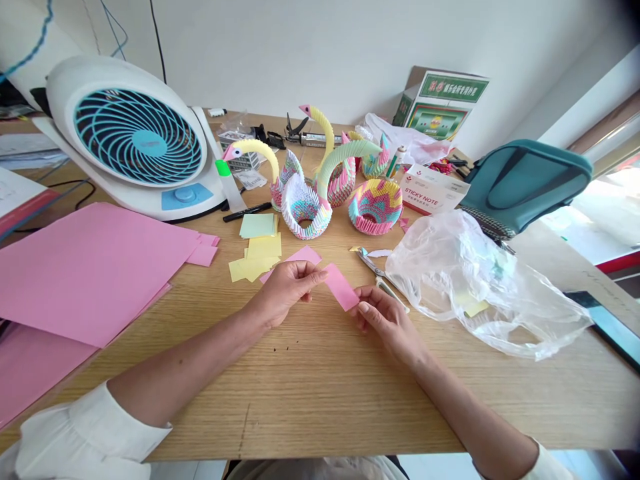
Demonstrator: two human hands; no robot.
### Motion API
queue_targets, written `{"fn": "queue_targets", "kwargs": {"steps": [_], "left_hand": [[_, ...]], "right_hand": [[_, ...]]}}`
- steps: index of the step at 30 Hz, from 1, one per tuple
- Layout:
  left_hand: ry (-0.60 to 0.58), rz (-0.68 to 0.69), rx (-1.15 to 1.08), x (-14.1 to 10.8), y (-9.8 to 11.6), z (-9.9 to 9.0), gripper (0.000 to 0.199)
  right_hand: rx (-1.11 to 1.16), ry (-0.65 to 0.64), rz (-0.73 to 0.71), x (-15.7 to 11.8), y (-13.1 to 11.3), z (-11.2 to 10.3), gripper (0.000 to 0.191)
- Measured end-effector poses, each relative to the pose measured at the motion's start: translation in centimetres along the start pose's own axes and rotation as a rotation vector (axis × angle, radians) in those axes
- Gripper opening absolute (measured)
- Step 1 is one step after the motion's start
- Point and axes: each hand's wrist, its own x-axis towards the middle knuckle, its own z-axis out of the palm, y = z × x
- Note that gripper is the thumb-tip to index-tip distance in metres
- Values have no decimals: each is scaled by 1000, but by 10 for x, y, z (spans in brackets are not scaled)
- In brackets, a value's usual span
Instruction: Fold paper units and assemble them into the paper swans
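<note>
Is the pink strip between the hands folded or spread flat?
Spread flat: the pink paper strip shows no visible crease, its end pinched by the right hand.

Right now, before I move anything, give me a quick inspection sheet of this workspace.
Surface: light wood-grain desk.
Job's things: pink paper strip pinched between both hands; yellow paper slips and pink sheets nearby.
Clutter: origami swan, plastic bag, sticky note box, black marker.
Grips: left hand and right hand both on the strip.
Cables: thin black cable at the desk's left.
Surroundings: desk fan, teal bag, cardboard box, white wall.
</note>
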Motion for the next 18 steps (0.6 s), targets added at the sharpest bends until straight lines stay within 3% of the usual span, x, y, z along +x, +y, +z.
{"fn": "queue_targets", "kwargs": {"steps": [11,18], "left_hand": [[-156,-109,-5,-12,-12,16,42],[-146,-81,-81,-17,-24,22,38]], "right_hand": [[-111,55,-54,1,12,8,43],[-176,27,-90,-2,11,10,40]]}}
